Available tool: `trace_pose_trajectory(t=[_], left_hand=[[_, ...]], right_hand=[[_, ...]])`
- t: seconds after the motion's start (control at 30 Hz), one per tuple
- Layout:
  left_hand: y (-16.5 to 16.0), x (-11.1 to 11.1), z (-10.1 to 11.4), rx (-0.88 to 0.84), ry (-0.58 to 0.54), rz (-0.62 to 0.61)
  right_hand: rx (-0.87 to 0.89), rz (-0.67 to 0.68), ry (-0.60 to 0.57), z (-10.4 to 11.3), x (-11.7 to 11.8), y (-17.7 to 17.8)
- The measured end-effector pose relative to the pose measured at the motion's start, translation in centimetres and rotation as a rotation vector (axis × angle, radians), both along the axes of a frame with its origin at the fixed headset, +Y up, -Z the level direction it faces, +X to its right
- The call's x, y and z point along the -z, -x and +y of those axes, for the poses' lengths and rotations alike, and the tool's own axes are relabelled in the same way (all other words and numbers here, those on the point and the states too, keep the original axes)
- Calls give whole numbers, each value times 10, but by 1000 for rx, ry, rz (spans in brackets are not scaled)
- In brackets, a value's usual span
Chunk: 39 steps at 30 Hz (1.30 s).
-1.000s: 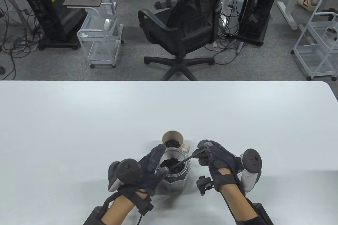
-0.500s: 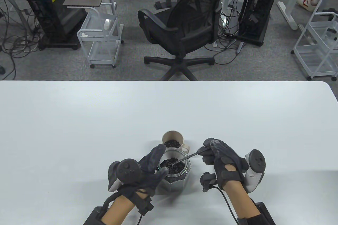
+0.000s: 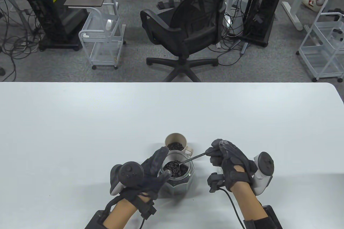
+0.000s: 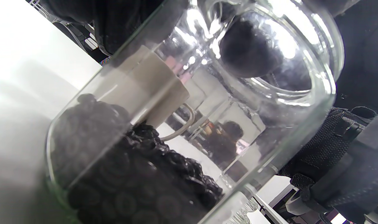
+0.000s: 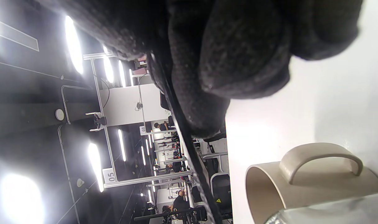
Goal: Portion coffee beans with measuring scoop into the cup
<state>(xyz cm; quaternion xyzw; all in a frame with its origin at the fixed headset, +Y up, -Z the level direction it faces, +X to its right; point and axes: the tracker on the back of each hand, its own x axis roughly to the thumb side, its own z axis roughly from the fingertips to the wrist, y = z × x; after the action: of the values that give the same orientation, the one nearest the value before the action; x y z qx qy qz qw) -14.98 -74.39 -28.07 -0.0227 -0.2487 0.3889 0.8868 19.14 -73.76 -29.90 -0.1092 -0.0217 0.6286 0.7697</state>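
A clear glass jar (image 3: 180, 178) of dark coffee beans (image 3: 179, 172) stands near the table's front edge, and my left hand (image 3: 153, 171) grips its left side. The left wrist view looks through the jar (image 4: 189, 118) at the beans (image 4: 139, 183). My right hand (image 3: 224, 156) pinches the handle of a metal measuring scoop (image 3: 188, 160). Its bowl, full of beans, sits at the jar's mouth. A beige cup (image 3: 176, 143) with beans inside stands just behind the jar. The right wrist view shows the cup (image 5: 310, 180) on its side and the scoop handle (image 5: 189, 149) under my gloved fingers (image 5: 238, 46).
The white table (image 3: 107, 121) stretches wide to the left, right and back of the jar. Beyond its far edge are a black office chair (image 3: 188, 30), white wire carts (image 3: 103, 38) and computer towers on the floor.
My right hand has moved right and drawn the scoop up out of the beans; its loaded bowl now sits at the jar's mouth. The left hand and jar have stayed put.
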Motion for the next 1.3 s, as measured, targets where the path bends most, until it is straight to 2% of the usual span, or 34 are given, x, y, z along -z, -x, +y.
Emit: trace_pose_trajectory(t=[0.43, 0.63, 0.8, 1.3], left_hand=[[0, 0, 0, -2, 2, 0], [0, 0, 0, -3, 3, 0], [0, 0, 0, -4, 3, -1], [0, 0, 0, -3, 5, -2]], right_hand=[[139, -31, 22, 2, -4, -7], [235, -91, -2, 2, -8, -8], [299, -73, -17, 0, -7, -7], [242, -85, -2, -13, -2, -6]])
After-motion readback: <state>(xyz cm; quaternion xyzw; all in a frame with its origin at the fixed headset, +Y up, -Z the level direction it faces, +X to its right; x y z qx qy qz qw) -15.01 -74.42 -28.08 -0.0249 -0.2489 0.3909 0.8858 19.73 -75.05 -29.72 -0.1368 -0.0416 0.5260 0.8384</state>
